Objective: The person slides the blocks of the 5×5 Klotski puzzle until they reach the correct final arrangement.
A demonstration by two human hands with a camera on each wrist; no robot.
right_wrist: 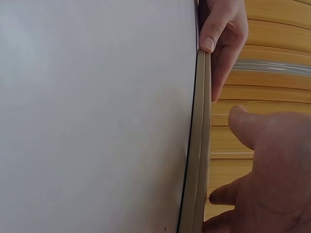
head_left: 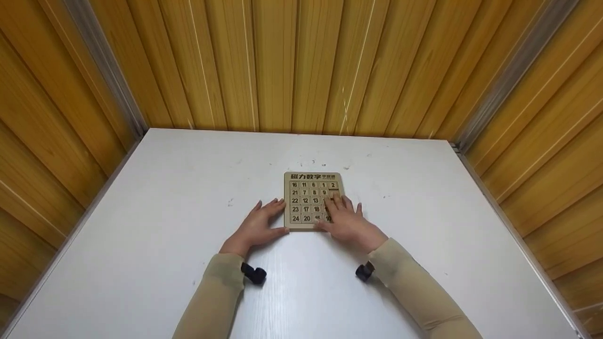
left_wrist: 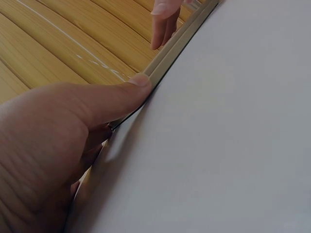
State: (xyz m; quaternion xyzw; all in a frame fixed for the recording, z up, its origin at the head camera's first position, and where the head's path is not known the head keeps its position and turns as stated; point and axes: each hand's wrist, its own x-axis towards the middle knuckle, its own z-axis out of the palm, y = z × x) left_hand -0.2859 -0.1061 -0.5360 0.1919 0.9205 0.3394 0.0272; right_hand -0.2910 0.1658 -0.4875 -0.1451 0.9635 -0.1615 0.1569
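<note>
A wooden sliding number puzzle (head_left: 313, 176) lies flat, its tiles marked with dark numbers and its top border with dark characters. My left hand (head_left: 256, 228) steadies it, fingertips along the left edge and a straight thumb at the lower left corner. Over the puzzle's right side, my right hand (head_left: 354, 228) has its fingers spread, with fingertips on the right-hand tiles and the thumb low over the bottom row. Several tiles are hidden under it. Below the 2 tile (head_left: 333, 185) shows a dark gap. In the right wrist view, the right thumb (right_wrist: 245, 128) is raised above the puzzle's side.
The puzzle rests on a white table (head_left: 141, 226) with small marks and scuffs on its top. Yellow wood-patterned panels (head_left: 273, 66) stand behind and at both sides, with grey metal posts (head_left: 103, 61) at the corners. Dark wrist cameras (head_left: 254, 274) sit at both cuffs.
</note>
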